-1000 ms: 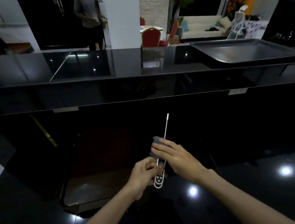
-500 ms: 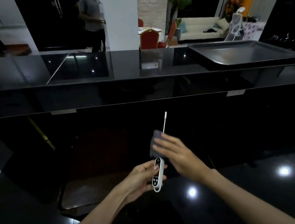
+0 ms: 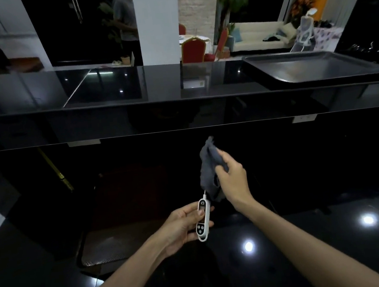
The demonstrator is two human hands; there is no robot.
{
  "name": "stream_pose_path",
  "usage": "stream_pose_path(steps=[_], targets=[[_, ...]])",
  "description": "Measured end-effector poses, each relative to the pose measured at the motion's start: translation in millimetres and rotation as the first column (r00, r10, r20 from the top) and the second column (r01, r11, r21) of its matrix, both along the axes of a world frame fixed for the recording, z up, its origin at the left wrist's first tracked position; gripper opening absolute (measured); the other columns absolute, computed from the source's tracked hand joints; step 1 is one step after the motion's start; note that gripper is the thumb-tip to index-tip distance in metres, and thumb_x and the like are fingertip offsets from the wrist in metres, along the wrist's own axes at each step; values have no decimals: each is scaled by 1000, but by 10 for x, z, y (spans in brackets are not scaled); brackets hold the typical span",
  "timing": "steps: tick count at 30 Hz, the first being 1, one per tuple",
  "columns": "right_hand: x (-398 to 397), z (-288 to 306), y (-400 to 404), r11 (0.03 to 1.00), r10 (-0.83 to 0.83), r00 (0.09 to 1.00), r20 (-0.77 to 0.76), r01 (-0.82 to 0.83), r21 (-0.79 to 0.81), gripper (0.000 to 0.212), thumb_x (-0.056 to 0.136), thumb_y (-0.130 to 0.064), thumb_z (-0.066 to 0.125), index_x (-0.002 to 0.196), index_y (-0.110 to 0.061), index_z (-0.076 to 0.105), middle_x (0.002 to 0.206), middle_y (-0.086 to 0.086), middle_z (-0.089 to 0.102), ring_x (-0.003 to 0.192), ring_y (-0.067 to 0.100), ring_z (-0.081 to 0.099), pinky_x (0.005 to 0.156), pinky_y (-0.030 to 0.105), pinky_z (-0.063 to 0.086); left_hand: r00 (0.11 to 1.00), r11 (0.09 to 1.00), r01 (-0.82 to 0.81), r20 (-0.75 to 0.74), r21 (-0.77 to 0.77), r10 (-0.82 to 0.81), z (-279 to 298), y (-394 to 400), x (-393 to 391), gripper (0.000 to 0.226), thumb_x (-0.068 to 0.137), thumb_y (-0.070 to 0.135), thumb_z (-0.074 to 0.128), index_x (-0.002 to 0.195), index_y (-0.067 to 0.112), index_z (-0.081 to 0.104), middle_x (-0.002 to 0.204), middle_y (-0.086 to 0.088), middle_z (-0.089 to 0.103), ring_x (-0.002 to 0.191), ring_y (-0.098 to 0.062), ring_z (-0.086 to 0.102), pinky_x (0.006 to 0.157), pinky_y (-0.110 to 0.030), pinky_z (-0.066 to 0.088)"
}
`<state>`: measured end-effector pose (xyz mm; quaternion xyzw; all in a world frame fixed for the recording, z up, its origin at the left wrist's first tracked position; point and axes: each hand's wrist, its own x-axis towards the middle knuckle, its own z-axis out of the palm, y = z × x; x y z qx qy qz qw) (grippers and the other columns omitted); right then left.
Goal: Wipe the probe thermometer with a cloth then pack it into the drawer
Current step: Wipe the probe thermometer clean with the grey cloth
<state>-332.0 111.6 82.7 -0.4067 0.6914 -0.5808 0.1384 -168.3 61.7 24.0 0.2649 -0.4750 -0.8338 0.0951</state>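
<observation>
My left hand (image 3: pixel 182 227) grips the white body of the probe thermometer (image 3: pixel 202 220), which has a dark display and buttons and stands nearly upright. Just a short bit of its metal probe shows above the body. The rest is hidden inside a grey cloth (image 3: pixel 208 172). My right hand (image 3: pixel 232 181) is closed on that cloth, just above and to the right of the thermometer body. An open drawer (image 3: pixel 97 254) with a dark patterned liner lies below and to the left of my hands.
A glossy black counter (image 3: pixel 314 235) runs under my arms, with bright light reflections. A higher black island top (image 3: pixel 129 86) crosses the back, with a large dark tray (image 3: pixel 312 66) at its right. Two people stand far behind.
My right hand has slid the cloth up along the probe, which now hides nearly all of it. My left hand has tilted the thermometer body more upright and shifted slightly.
</observation>
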Motion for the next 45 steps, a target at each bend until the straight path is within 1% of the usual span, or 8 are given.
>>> stream_pose_path(steps=[5, 8, 11, 14, 23, 29, 35, 45], targets=[[206, -161, 196, 982, 159, 973, -171, -137, 134, 57, 76, 8, 54, 121, -24, 64, 106, -15, 69, 102, -3, 62, 83, -1, 39, 994, 994, -106, 2, -15, 106, -12, -51, 65, 31, 88, 21, 64, 118, 16, 67, 106, -7, 73, 92, -18, 72, 72, -31, 57], [49, 0, 159, 999, 13, 918, -396, 0, 34, 55, 73, 13, 56, 121, -12, 65, 119, -3, 67, 111, 2, 57, 96, 1, 34, 996, 996, -83, 17, -40, 84, -11, -37, 137, 36, 80, 27, 69, 114, 18, 70, 111, -2, 74, 99, -23, 72, 70, -30, 58], [-157, 165, 34, 997, -65, 799, -598, 79, -3, 56, 77, 17, 54, 129, -4, 57, 133, 12, 58, 121, 18, 49, 109, 13, 27, 999, 996, -20, 33, -86, 22, -9, 18, 159, 37, 81, 29, 69, 116, 19, 69, 119, 1, 72, 105, -24, 71, 75, -32, 59], [-261, 131, -17, 981, 146, 631, -762, 7, 194, 58, 80, 17, 56, 134, -2, 51, 141, 16, 49, 132, 33, 41, 109, 41, 39, 999, 990, -9, 37, -139, 15, 31, 80, 168, 34, 83, 27, 70, 116, 20, 70, 119, -3, 72, 104, -25, 71, 82, -38, 59], [9, -343, 253, 872, 486, 393, -780, -271, 407, 53, 83, 6, 64, 132, -11, 56, 142, 5, 51, 128, 33, 46, 92, 44, 53, 987, 981, -132, 71, -143, 143, -27, 45, 267, 23, 89, 17, 67, 111, 18, 71, 103, -12, 73, 98, -25, 72, 76, -33, 60], [-41, -57, 38, 984, 163, 630, -759, -155, 82, 39, 86, 2, 55, 124, -6, 62, 136, 10, 56, 122, 31, 49, 108, 34, 38, 991, 987, -101, 71, -128, 111, 4, 21, 342, 25, 89, 15, 67, 114, 15, 70, 107, -10, 71, 99, -27, 71, 77, -34, 58], [161, -200, -88, 975, 218, 728, -649, -139, 172, 41, 87, -6, 67, 127, -7, 59, 143, 8, 49, 120, 24, 54, 105, 33, 43, 992, 981, -97, 61, -171, 108, 60, 44, 360, 31, 87, 15, 69, 118, 16, 68, 116, -16, 71, 104, -31, 70, 84, -40, 58], [649, -652, -142, 798, 603, 520, -605, -383, 466, 41, 96, -8, 52, 137, -10, 50, 147, 5, 45, 109, 29, 53, 100, 36, 44, 931, 937, -298, 163, -183, 327, -188, -152, 669, 14, 84, 11, 73, 99, 13, 72, 85, -6, 70, 81, -18, 68, 69, -30, 55]])
